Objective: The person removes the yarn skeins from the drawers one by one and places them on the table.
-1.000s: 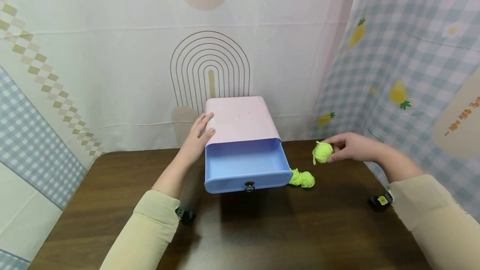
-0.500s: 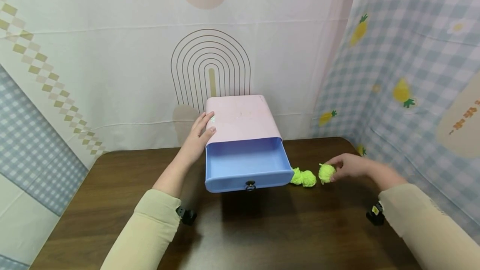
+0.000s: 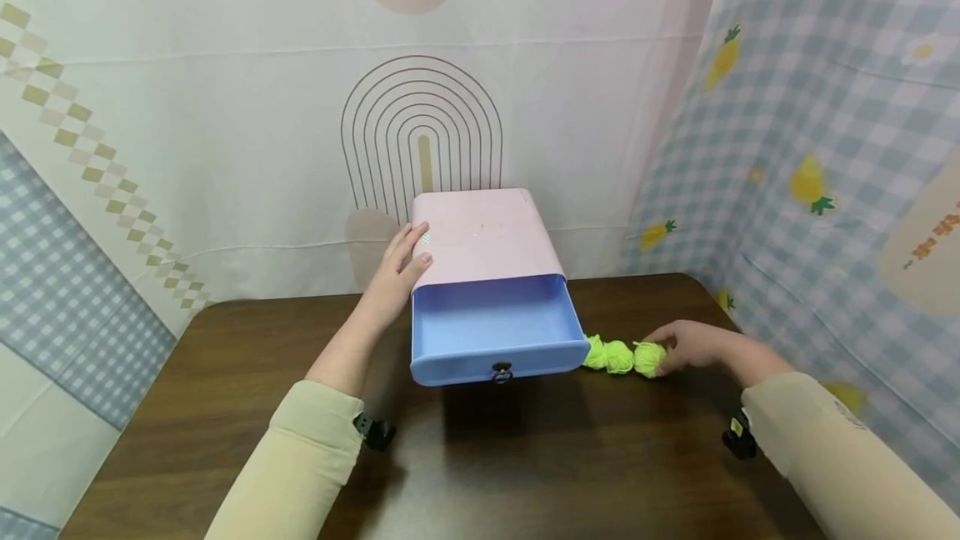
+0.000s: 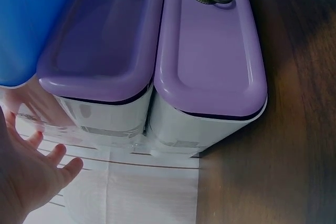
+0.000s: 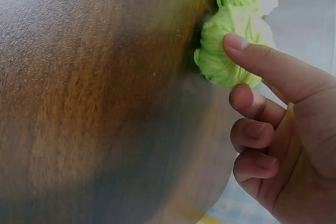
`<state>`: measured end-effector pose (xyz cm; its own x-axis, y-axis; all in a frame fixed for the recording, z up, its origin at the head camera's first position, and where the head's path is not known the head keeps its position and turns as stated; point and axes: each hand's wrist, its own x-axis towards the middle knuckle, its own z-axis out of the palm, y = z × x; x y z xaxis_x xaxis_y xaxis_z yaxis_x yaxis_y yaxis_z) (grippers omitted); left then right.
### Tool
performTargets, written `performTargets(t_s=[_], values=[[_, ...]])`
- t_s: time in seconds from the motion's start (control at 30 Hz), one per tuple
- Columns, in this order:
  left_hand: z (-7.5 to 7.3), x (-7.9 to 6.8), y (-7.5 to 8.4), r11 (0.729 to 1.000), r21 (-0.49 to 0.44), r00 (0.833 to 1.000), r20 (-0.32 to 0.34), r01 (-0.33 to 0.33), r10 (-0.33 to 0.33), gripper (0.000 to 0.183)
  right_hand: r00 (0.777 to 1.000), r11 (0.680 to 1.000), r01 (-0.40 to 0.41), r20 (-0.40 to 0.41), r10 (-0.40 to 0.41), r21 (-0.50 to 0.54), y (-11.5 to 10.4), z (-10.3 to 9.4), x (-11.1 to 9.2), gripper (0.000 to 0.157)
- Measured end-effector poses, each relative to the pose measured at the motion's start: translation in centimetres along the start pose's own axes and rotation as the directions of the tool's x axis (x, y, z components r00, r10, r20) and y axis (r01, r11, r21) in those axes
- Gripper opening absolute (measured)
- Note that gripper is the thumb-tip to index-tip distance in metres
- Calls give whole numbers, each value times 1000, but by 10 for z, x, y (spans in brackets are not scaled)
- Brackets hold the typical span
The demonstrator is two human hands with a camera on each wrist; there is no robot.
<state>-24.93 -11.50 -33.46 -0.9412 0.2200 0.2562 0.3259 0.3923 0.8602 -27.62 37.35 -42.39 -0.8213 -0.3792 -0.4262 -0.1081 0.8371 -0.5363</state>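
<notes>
1. Head: at centre, the pink cabinet [image 3: 487, 236] was touched by the left hand [image 3: 390, 277], probably for steadying; right of centre, a yarn ball [image 3: 648, 359] was pinched by the right hand [image 3: 693, 344] beside other yarn balls [image 3: 618, 357] on the desk [image 3: 622, 465].
2. Left wrist: at lower left, fingers [image 4: 72, 169] were spread loosely.
3. Right wrist: at upper right, the windings were seemingly spared by a light pinch.

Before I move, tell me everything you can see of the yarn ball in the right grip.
The yarn ball is bright yellow-green, roundish, slightly uneven, wound from soft-looking strands. The right grip pinches it between thumb and fingers. It is low at the brown table, at the right end of a row of similar balls; whether it touches its neighbour or the tabletop is unclear.
</notes>
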Motion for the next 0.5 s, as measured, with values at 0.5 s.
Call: performTargets(t_s=[0.5], values=[[2, 15, -26, 1000, -12, 1000, 0, -5, 5, 60, 999, 999, 40, -28, -39, 32, -5, -11, -10, 59]])
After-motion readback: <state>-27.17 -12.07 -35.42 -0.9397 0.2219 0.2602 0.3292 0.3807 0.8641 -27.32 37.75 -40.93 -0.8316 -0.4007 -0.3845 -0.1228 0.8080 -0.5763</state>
